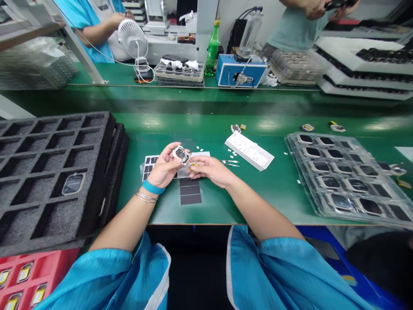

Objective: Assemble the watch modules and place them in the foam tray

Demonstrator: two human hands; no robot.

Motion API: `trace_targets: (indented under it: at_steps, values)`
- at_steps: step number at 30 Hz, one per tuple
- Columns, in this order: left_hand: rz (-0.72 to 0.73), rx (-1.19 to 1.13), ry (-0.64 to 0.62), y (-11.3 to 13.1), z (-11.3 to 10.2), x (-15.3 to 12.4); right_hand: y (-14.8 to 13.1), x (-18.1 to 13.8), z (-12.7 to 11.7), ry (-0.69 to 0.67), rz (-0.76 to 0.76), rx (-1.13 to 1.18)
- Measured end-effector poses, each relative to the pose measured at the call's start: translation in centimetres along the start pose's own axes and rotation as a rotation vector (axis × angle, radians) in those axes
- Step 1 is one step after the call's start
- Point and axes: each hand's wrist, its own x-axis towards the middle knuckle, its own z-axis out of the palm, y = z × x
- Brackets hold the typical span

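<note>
My left hand (167,165) is closed on an opened smartwatch case (181,154), white-edged with dark electronics showing inside. Close to its right side, my right hand (208,170) pinches a small yellow piece (193,167), which looks like a watch battery; the fingers partly cover it. Beneath the hands lie a white sheet with black stickers (149,167) and a strip of dark rectangular pieces (190,192). A pair of tweezers (230,163) rests just right of my right hand, with tiny white bits scattered around.
A white box lid (250,150) holds small bits. Clear trays of watch faces (342,170) stand at right. Black foam trays (58,172), one holding a watch case, are stacked at left above a red tray (48,275). Two people work across the bench behind a fan (132,38).
</note>
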Motion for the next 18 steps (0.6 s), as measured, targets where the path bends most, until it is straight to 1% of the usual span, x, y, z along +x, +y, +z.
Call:
trace_targets:
  at_steps: [2,4,5,7,9,10,11,12,14,15,16,18]
  values:
    - [-0.004,-0.017,0.017,0.1,-0.1,0.1,-0.6,-0.2,-0.8,0.081,-0.015,0.001]
    - [-0.036,-0.019,0.014,0.2,0.0,0.0,-1.4,-0.7,-1.4,0.101,-0.089,0.006]
    - [-0.059,-0.014,0.003,0.1,0.1,0.0,-1.7,-0.9,-1.5,0.077,-0.124,0.015]
    - [-0.110,-0.006,-0.031,0.0,0.2,-0.2,-2.2,-1.3,-1.6,-0.016,-0.176,0.012]
    - [-0.152,-0.009,-0.067,-0.1,0.4,-0.3,-2.4,-1.6,-1.6,-0.090,-0.222,-0.063]
    - [-0.165,-0.013,-0.080,-0.2,0.4,-0.4,-2.4,-1.7,-1.6,-0.084,-0.254,-0.143]
    - [-0.174,-0.018,-0.089,-0.2,0.4,-0.4,-2.4,-1.7,-1.6,-0.041,-0.299,-0.252]
    - [-0.183,-0.023,-0.093,-0.2,0.5,-0.5,-2.4,-1.7,-1.6,0.036,-0.362,-0.384]
    - [-0.208,-0.032,-0.099,-0.2,0.5,-0.5,-2.3,-1.6,-1.6,0.220,-0.530,-0.654]
    - [-0.224,-0.038,-0.104,-0.1,0.5,-0.5,-2.2,-1.6,-1.6,0.283,-0.614,-0.758]
    - [-0.242,-0.044,-0.115,-0.1,0.4,-0.4,-2.2,-1.6,-1.5,0.315,-0.687,-0.823]
    - [-0.293,-0.052,-0.158,-0.1,0.4,-0.4,-2.1,-1.6,-1.2,0.314,-0.779,-0.851]
